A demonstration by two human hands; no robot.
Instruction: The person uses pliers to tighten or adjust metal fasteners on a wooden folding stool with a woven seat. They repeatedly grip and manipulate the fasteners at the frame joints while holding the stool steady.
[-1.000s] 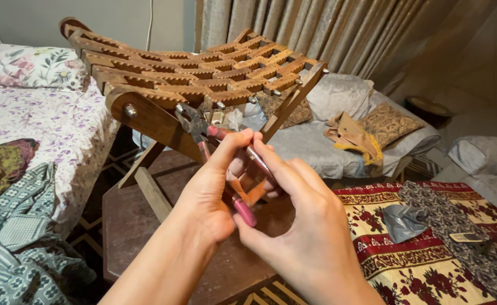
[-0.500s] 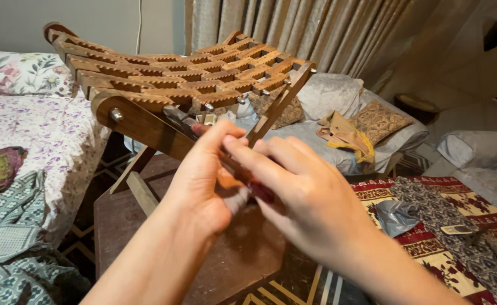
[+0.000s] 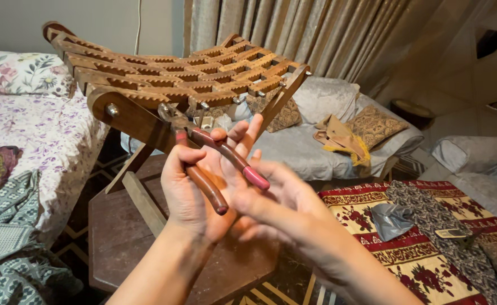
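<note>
A folding wooden stool [image 3: 147, 73] with a seat of carved slats stands on a dark wooden table [image 3: 118, 237]. My left hand [image 3: 195, 186] is wrapped around the lower handle of red-handled pliers [image 3: 220, 164], whose jaws meet the stool's side rail near a bolt. The pliers' handles are spread apart. My right hand [image 3: 277, 206] is blurred, fingers apart, just below and right of the upper handle, holding nothing.
A bed with a floral sheet [image 3: 28, 124] and heaped clothes [image 3: 5, 226] lies at left. Cushions [image 3: 373, 127] sit on a grey sofa behind. A red patterned rug [image 3: 423, 254] with a grey cloth is at right. Curtains hang behind.
My right hand has come off the pliers' handles and dropped lower right. The handles have spread apart. My left hand keeps its hold on the pliers.
</note>
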